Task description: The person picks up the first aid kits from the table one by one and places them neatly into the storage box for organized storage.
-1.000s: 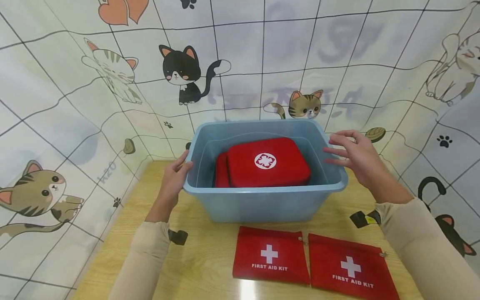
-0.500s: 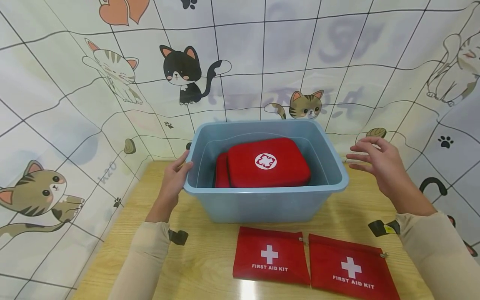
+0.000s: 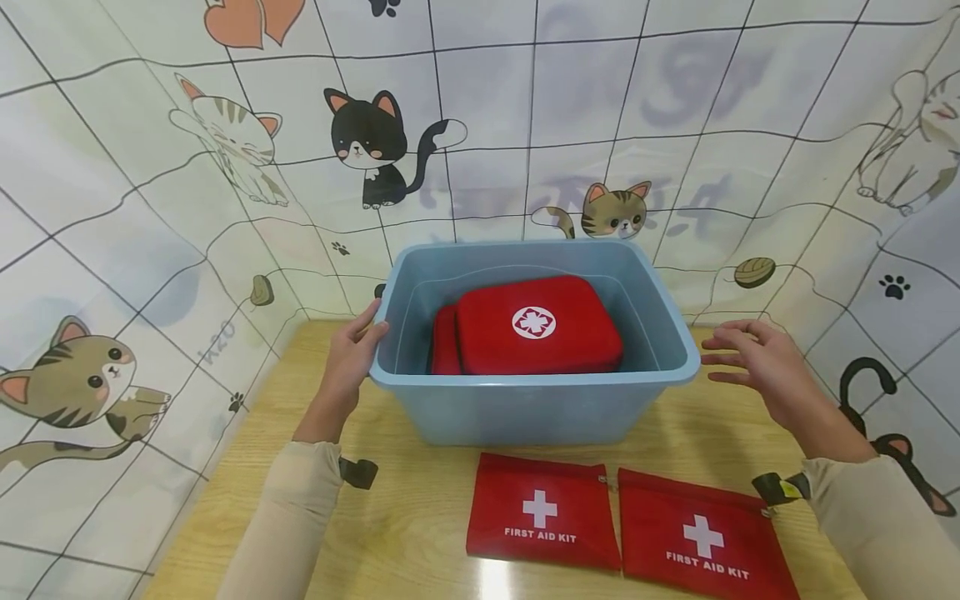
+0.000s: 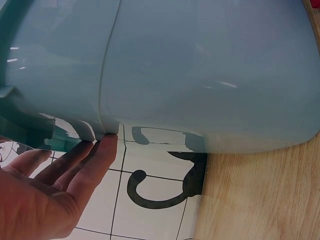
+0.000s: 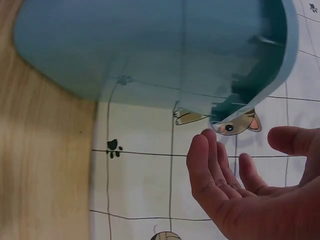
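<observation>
A light blue plastic tub (image 3: 525, 412) stands on the table. In it lies a red first aid case (image 3: 540, 337) with a white round emblem, tilted, beside another red case (image 3: 445, 342) that is partly hidden. My left hand (image 3: 348, 358) holds the tub's left rim, thumb at the edge; in the left wrist view its fingers (image 4: 82, 170) reach under the rim to the outer wall. Beyond the right side, my right hand (image 3: 761, 362) hovers apart from the tub. In the right wrist view its fingers (image 5: 205, 170) are loosely bent and hold nothing.
Two flat red first aid pouches (image 3: 542, 517) (image 3: 705, 533) lie side by side in front of the tub on the wooden table (image 3: 390, 525). A cat-print sheet (image 3: 487, 125) hangs close behind and along both sides.
My right hand has moved off the tub's right rim, outward to the right and then lower. The left hand and the tub have stayed in place.
</observation>
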The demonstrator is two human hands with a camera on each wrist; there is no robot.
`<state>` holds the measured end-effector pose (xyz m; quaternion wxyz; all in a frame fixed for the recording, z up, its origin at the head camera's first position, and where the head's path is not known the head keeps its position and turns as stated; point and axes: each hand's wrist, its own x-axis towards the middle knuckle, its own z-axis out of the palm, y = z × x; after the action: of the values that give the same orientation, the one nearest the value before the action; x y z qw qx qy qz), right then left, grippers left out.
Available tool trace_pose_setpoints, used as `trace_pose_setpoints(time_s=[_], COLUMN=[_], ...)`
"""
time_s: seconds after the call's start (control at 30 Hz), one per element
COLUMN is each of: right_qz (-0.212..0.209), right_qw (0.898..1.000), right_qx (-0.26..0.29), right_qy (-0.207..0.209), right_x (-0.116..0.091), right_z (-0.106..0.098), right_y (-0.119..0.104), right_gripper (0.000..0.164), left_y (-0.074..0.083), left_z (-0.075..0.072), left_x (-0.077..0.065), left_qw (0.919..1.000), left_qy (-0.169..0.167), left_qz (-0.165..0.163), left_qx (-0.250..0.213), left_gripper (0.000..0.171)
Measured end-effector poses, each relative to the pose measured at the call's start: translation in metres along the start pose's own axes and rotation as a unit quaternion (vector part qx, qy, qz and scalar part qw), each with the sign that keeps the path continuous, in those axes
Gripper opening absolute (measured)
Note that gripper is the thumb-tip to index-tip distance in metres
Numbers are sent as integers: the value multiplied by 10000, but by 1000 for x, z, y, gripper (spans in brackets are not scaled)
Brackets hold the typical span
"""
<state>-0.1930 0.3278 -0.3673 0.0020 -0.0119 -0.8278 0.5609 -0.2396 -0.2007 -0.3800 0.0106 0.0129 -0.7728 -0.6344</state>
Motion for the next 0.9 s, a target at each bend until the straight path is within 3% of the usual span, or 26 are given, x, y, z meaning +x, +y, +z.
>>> trace_pose_setpoints(time_s=[0.17,0.3,0.6,0.9], right_qz=[132,371,770,821], right_qw=[9975,9935,9826,9684], right_qx=[-566,-737,-839,-783], right_qy=[-402,-789,-1469,-2221], right_x=[-3,-6,-14,-25], right_z=[3,7,16,26], right_y=[20,34,58,86], right_gripper=[54,62,65,61], left_y=[0,0,1,2], left_z=[1,1,1,1], left_x=[1,0,0,-1], left_qw=[10000,10000,10000,10000], left_qy=[-9,-27,-30,-20], left_qz=[16,24,23,25], left_qx=[20,-6,-40,-10], left_gripper=[52,52,52,53])
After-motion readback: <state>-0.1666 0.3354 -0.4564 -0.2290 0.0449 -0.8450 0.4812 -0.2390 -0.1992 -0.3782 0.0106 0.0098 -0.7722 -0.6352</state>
